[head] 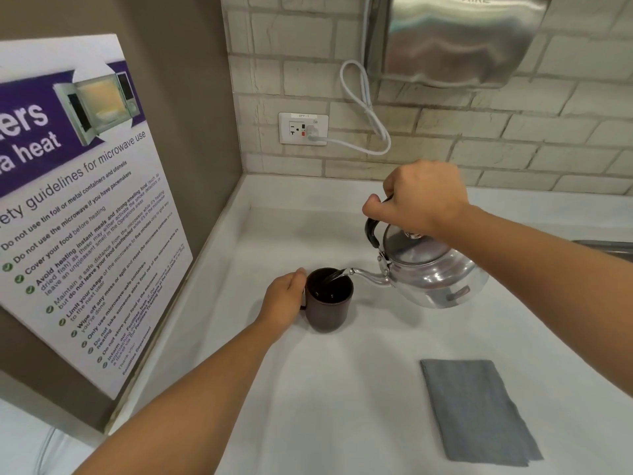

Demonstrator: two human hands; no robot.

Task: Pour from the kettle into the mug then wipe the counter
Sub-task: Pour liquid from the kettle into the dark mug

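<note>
A dark brown mug point(329, 308) stands on the white counter point(359, 389). My left hand point(282, 303) wraps its left side at the handle. My right hand point(416, 200) grips the black handle of a shiny metal kettle point(433, 274), held tilted above the counter to the right of the mug. The kettle's spout reaches over the mug's rim and a thin stream of water runs into the mug. A folded grey cloth point(479, 413) lies flat on the counter at the front right, apart from both hands.
A microwave safety poster point(78, 207) leans on the left wall. On the tiled back wall are a socket point(303, 129) with a white cord point(363, 108) plugged in and a steel dispenser point(459, 39). A sink edge point(606, 246) shows at the right.
</note>
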